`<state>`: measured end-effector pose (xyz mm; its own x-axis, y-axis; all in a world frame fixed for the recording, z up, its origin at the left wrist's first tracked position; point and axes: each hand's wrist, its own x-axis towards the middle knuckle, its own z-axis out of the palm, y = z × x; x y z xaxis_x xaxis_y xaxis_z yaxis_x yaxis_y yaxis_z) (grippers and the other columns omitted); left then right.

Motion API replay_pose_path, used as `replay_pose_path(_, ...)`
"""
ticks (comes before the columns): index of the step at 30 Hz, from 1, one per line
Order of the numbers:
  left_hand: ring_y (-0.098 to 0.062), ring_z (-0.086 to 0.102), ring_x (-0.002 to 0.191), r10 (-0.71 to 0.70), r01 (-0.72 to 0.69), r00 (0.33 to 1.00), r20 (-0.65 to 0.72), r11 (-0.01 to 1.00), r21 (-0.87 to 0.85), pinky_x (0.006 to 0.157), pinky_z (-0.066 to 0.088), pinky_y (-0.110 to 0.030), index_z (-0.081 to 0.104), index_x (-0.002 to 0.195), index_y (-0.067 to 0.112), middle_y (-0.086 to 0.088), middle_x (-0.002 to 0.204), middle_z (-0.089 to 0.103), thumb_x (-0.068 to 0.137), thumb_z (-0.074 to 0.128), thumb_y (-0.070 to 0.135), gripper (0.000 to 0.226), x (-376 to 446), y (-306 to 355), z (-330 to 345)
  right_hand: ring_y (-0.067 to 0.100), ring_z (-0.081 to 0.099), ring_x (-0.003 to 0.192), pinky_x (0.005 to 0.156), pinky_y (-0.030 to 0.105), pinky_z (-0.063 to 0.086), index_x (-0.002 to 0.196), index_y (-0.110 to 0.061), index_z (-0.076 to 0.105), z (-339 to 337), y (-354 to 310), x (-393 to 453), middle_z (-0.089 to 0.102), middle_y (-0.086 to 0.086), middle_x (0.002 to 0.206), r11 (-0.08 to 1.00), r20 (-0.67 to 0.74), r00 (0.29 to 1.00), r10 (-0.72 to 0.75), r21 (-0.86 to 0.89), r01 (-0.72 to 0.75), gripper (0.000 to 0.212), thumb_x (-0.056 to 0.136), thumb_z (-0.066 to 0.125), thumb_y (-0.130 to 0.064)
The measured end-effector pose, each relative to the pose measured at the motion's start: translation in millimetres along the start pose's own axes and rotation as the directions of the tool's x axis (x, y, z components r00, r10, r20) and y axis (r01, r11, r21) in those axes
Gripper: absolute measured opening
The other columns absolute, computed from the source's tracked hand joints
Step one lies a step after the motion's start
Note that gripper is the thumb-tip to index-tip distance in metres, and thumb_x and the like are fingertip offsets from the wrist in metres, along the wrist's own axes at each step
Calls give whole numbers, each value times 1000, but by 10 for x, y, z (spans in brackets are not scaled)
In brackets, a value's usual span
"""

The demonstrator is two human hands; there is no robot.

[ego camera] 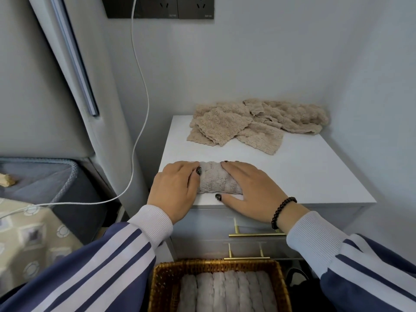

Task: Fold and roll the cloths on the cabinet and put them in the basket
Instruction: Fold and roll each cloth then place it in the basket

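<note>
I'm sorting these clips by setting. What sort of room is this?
Probably a bedroom: a padded headboard and a mattress stand left of a small white cabinet, with wall sockets above.

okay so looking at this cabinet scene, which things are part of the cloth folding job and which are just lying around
Part of the job:
- grey rolled cloth, held between the left hand and right hand
- beige cloths, unfolded at the back of the cabinet
- wicker basket, with grey rolls already inside

Just lying about:
- white cable
- wall sockets
- bed
</note>
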<state>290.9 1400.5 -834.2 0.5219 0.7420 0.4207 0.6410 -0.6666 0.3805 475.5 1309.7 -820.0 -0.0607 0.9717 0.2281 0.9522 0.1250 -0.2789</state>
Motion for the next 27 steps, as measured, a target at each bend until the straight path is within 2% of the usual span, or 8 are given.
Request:
replay_pose_path(5,-30,58,105,2,-7,998,69,998,63,86,50,-45,53,135,15,-6,117,64,89,27,37,57,-324,30,-90,13,25,140,113,23,17,149,-21,26,-10,-65,-93,30,-4,153,999,-5,999,33,29,-33,79,85,61,-51)
replay_pose_path(10,-22,58,101,12,-12,999,-48,1000,-11,84,49,-37,66,114,16,-3,111,59,83,41,35,44,-714,117,-223,20,36,133,109,31,31,148,-18,30,10,-49,-198,38,-1,148,999,12,999,33,-30,-33,79,82,69,-36)
replay_pose_path(12,-10,56,93,-108,111,994,27,982,-154,82,45,-26,66,102,23,6,101,58,87,46,35,27,-851,146,-242,27,48,122,99,38,41,142,-14,42,78,-88,-263,51,5,138,998,-72,997,33,-48,-37,69,81,71,-29)
replay_pose_path(14,-6,60,89,-300,375,924,236,832,-410,79,47,-21,64,98,31,10,96,63,88,57,35,13,-959,185,-238,31,58,107,86,42,49,132,-9,53,177,-172,-351,61,9,124,996,-183,983,31,-81,-47,62,76,75,-22)
replay_pose_path(16,-11,63,99,-385,592,806,450,547,-592,90,51,-30,60,108,35,7,102,68,84,62,45,26,-1024,223,-196,32,63,96,74,44,54,124,-5,58,276,-292,-452,66,10,113,994,-291,956,24,-98,-55,61,68,78,-18)
replay_pose_path(20,-15,64,107,-381,681,707,596,139,-719,97,49,-41,53,121,23,1,114,67,80,65,40,46,-1035,330,-186,26,60,98,80,37,52,123,-5,57,510,-618,-648,64,7,112,999,-405,914,32,2,-35,52,74,64,-21)
replay_pose_path(22,-17,67,103,-391,668,698,600,55,-742,92,52,-40,57,116,24,1,111,70,81,65,33,37,-1054,351,-172,22,60,98,81,36,52,123,-5,59,716,-803,-773,65,6,110,994,-385,921,52,108,-11,44,83,55,-23)
replay_pose_path(27,-21,67,99,-545,766,573,612,90,-637,94,51,-40,67,108,21,-2,102,73,86,67,29,23,-1229,175,50,6,52,109,91,19,45,136,-24,46,1249,-1150,-1054,57,-10,120,872,-73,949,307,421,-250,49,88,44,-34)
